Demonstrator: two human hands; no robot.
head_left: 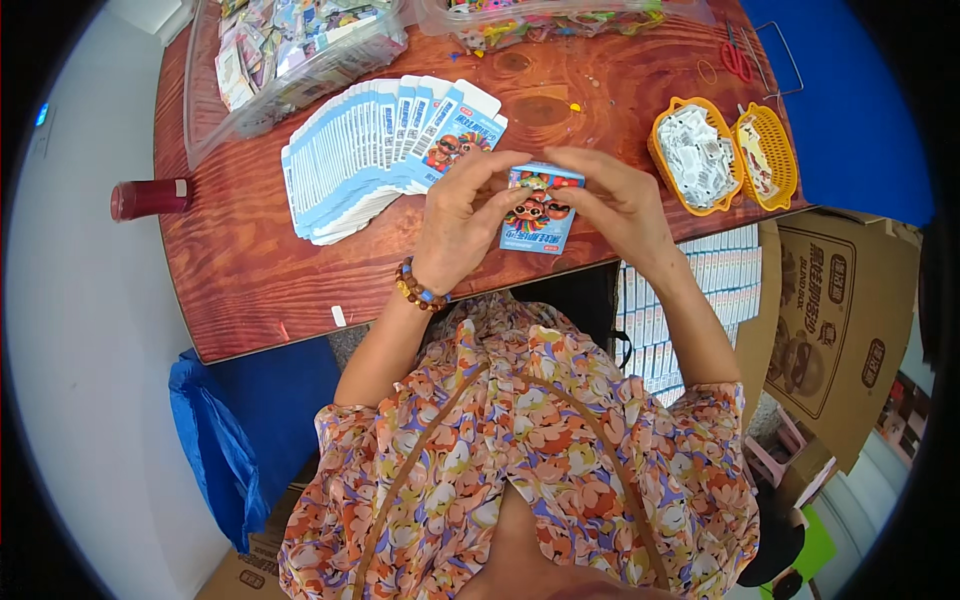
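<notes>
A small blue box [534, 232] printed with cartoon faces is between my hands at the table's near edge. My left hand [462, 212] grips its left side, thumb on the front face. From the other side my right hand [625, 210] closes on it, thumb near the upper right of the front and fingers curled over the top. The far end of the box is partly hidden by my fingers. Just beyond my left hand, a fanned stack of flat blue-and-white cartons [345, 175] lies on the wooden table [250, 265].
Clear plastic bins hold cards [265, 55] at the far left and colourful small items [560, 25] at the back. Yellow baskets [655, 140] contain small packets, with red scissors [738, 60] beyond. A dark red jar [150, 199] lies left. Boxes [690, 295] fill a carton [830, 320] at right.
</notes>
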